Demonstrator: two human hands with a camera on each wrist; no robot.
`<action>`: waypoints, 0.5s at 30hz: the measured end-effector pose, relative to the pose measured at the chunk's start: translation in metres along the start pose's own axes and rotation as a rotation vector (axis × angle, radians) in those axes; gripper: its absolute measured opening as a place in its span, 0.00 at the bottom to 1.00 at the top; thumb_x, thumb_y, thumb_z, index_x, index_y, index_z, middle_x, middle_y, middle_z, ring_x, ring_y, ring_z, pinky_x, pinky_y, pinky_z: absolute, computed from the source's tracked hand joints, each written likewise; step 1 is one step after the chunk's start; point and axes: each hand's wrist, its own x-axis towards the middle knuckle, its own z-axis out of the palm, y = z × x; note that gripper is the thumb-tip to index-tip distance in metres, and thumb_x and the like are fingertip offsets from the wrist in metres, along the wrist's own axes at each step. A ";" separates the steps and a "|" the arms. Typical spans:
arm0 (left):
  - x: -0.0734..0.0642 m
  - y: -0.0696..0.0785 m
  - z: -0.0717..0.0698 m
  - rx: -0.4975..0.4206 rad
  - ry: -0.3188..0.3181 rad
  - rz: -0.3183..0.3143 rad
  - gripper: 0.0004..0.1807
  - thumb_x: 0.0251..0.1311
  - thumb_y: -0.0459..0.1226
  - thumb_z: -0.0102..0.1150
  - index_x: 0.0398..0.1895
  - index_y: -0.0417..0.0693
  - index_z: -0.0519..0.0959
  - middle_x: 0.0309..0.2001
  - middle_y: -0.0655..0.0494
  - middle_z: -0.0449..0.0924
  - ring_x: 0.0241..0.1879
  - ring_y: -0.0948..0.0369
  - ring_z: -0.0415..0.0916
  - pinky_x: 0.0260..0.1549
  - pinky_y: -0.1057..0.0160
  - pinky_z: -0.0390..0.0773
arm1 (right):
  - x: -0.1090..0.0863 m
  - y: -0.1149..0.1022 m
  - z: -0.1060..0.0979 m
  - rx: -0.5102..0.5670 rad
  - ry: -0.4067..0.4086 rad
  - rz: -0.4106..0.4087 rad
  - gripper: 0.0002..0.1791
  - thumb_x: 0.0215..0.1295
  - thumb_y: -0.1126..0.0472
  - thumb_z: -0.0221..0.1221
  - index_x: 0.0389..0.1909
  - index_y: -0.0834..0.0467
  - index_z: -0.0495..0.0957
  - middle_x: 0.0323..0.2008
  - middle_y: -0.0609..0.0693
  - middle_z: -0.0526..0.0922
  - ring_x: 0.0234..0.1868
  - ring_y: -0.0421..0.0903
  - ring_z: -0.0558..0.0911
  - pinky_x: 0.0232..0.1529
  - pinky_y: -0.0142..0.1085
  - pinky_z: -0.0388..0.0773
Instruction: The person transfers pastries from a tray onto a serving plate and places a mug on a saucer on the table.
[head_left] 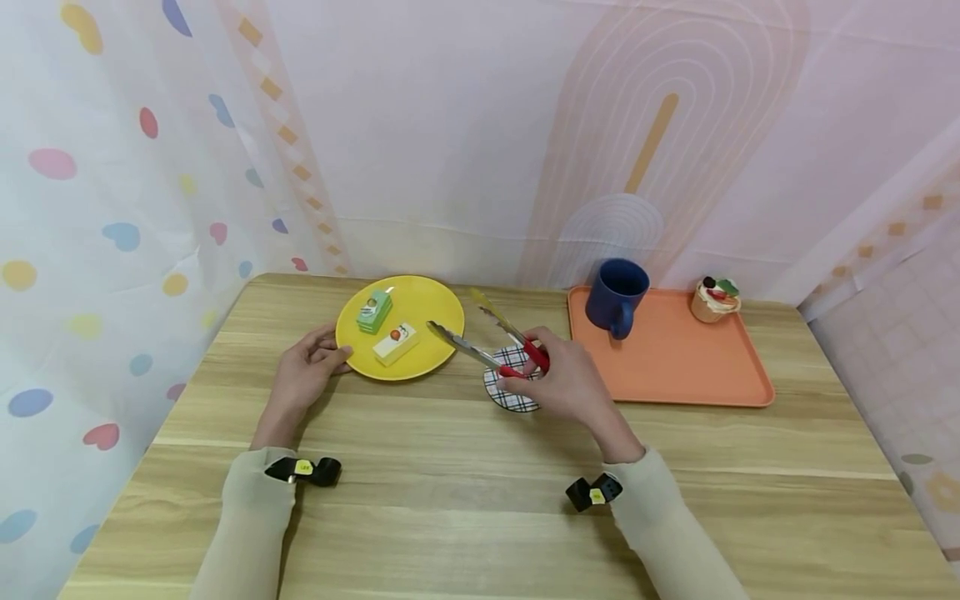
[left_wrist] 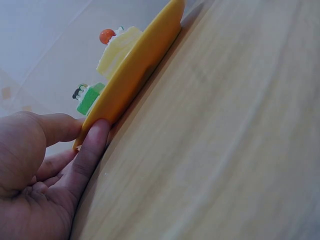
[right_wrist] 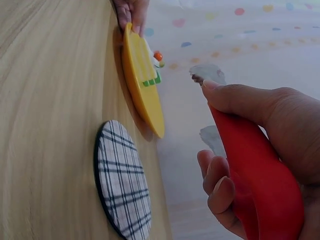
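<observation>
My left hand [head_left: 306,371] pinches the near-left rim of a yellow plate [head_left: 420,364], thumb above and fingers beneath, as the left wrist view shows. On the plate lie a green toy cake slice [head_left: 374,312] and a pale yellow toy cake slice [head_left: 395,343] topped with a small orange-red ball. My right hand [head_left: 567,377] grips red-handled metal tongs [right_wrist: 250,165] above a plaid round coaster [right_wrist: 122,180]. The tongs' arms are spread, their tips pointing at the plate's right side with nothing between them.
An orange tray [head_left: 675,367] lies at the back right of the wooden table [head_left: 420,500]. On it stand a dark blue mug [head_left: 611,298] at the left and a toy cupcake [head_left: 708,307] at the far right corner. A patterned curtain [head_left: 435,150] hangs behind the table.
</observation>
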 end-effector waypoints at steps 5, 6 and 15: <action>0.001 -0.001 -0.001 -0.010 -0.002 0.002 0.34 0.75 0.39 0.57 0.80 0.46 0.60 0.49 0.55 0.74 0.39 0.74 0.80 0.45 0.71 0.89 | -0.003 0.005 -0.008 -0.003 0.016 -0.002 0.40 0.54 0.44 0.76 0.63 0.58 0.75 0.32 0.46 0.85 0.28 0.44 0.77 0.23 0.32 0.75; 0.001 -0.002 -0.001 -0.013 -0.003 0.003 0.34 0.75 0.39 0.57 0.80 0.46 0.60 0.49 0.55 0.74 0.39 0.74 0.80 0.45 0.71 0.89 | -0.004 0.006 -0.009 0.000 0.021 -0.003 0.40 0.54 0.44 0.76 0.63 0.58 0.74 0.32 0.46 0.86 0.27 0.43 0.77 0.23 0.32 0.75; 0.001 -0.001 0.000 -0.014 -0.002 0.003 0.34 0.75 0.39 0.57 0.80 0.46 0.60 0.48 0.55 0.75 0.39 0.74 0.80 0.45 0.72 0.89 | -0.007 0.016 -0.020 0.030 0.050 -0.006 0.38 0.55 0.45 0.76 0.62 0.58 0.75 0.33 0.47 0.86 0.27 0.44 0.78 0.24 0.34 0.75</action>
